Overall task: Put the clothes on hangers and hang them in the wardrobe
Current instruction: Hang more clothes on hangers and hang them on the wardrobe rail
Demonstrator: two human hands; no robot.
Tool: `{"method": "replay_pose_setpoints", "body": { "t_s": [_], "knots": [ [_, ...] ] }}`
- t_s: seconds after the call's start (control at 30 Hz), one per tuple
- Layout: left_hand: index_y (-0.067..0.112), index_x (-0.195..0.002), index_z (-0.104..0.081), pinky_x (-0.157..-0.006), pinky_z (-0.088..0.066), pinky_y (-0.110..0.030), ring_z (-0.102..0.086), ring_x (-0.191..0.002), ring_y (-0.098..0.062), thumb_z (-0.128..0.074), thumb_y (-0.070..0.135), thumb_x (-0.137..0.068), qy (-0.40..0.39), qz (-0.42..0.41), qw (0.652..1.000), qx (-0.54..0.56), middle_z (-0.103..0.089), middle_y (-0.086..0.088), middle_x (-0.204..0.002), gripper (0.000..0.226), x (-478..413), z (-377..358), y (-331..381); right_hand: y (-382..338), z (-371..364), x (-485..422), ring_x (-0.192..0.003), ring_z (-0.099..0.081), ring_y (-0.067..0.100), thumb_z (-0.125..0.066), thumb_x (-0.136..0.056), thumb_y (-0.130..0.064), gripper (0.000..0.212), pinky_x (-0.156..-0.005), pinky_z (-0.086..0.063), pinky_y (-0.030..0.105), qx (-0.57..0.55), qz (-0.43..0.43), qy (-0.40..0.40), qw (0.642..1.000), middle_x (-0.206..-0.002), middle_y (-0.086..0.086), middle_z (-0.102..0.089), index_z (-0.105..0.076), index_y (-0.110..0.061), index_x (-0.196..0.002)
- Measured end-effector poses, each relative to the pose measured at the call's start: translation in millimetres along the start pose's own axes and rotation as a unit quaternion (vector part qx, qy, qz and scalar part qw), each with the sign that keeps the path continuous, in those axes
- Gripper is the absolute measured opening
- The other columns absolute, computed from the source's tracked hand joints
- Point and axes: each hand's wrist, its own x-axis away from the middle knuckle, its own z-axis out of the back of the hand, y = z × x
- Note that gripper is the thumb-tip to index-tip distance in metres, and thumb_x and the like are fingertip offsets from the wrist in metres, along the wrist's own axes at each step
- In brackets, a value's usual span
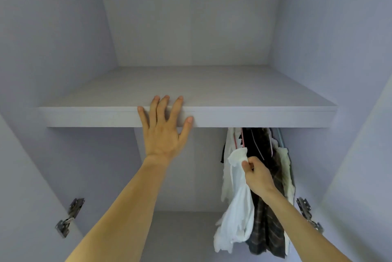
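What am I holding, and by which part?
Right hand pinches the white garment near its upper edge; left hand holds nothing, resting on the shelf.

no text, label, brand or number can be read anywhere here.

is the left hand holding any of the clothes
No, the left hand rests flat on the front edge of the wardrobe shelf, and only the right hand pinches the white garment.

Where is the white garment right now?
In the head view, the white garment hangs lower right, under the wardrobe shelf, pinched by the right hand, just left of the dark plaid garment.
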Motion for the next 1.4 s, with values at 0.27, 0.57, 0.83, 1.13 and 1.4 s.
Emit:
{"method": "replay_pose_setpoints", "body": {
  "t_s": [0.27, 0.57, 0.83, 1.13, 1.4],
  "knots": [
    [0.028, -0.147, -0.038, -0.120, 0.006, -0.055, -0.021, -0.146, -0.028, -0.039, 0.058, -0.095, 0.056, 0.000, 0.998, -0.015, -0.034, -0.005, -0.148, 0.060, -3.3, -15.0, -2.2, 14.2, 2.7, -62.1, -0.064, -0.054, 0.021, -0.040, -0.104, -0.027, 0.023, -0.060, -0.042, 0.032, -0.005, -0.071, 0.016, 0.997, -0.075, 0.007, -0.057, -0.052, -0.010, -0.094],
    [0.029, -0.147, -0.038, -0.120, 0.004, -0.056, -0.023, -0.145, -0.028, -0.039, 0.059, -0.095, 0.082, -0.012, 0.996, -0.016, -0.034, -0.005, -0.147, 0.060, -2.7, -21.0, -6.8, 44.6, 23.3, -73.6, -0.080, -0.057, 0.033, -0.038, -0.103, -0.020, 0.027, -0.067, -0.039, 0.034, 0.127, -0.120, 0.109, 0.978, -0.093, 0.018, -0.064, -0.053, 0.000, -0.112],
    [0.028, -0.150, -0.033, -0.120, 0.006, -0.055, -0.020, -0.146, -0.029, -0.035, 0.060, -0.096, 0.035, -0.006, 0.999, -0.029, -0.032, -0.007, -0.150, 0.063, -1.8, -14.2, -6.4, 42.0, 26.4, -62.1, -0.074, -0.054, 0.029, -0.041, -0.102, -0.020, 0.023, -0.064, -0.038, 0.032, 0.146, -0.111, 0.103, 0.978, -0.087, 0.012, -0.062, -0.055, -0.002, -0.107],
    [0.039, -0.158, -0.009, -0.123, 0.001, -0.053, 0.007, -0.154, -0.018, -0.046, 0.046, -0.099, -0.082, 0.027, 0.994, 0.065, -0.003, 0.002, -0.167, 0.070, 22.2, 31.3, 9.9, 8.3, 49.8, 17.9, -0.094, -0.062, 0.023, -0.051, -0.097, -0.027, 0.023, -0.073, -0.046, 0.030, 0.151, -0.014, 0.027, 0.988, -0.111, 0.002, -0.063, -0.052, -0.015, -0.116],
    [0.042, -0.154, -0.023, -0.122, -0.017, -0.047, -0.016, -0.151, -0.019, -0.055, 0.030, -0.094, -0.247, 0.075, 0.963, 0.077, -0.017, 0.003, -0.165, 0.069, 171.6, 104.1, -21.4, -79.5, 3.9, 132.7, -0.116, -0.057, 0.004, -0.053, -0.098, -0.032, 0.021, -0.099, -0.045, 0.027, 0.080, 0.210, -0.103, 0.969, -0.120, -0.018, -0.065, -0.064, -0.032, -0.117]
  ]
}}
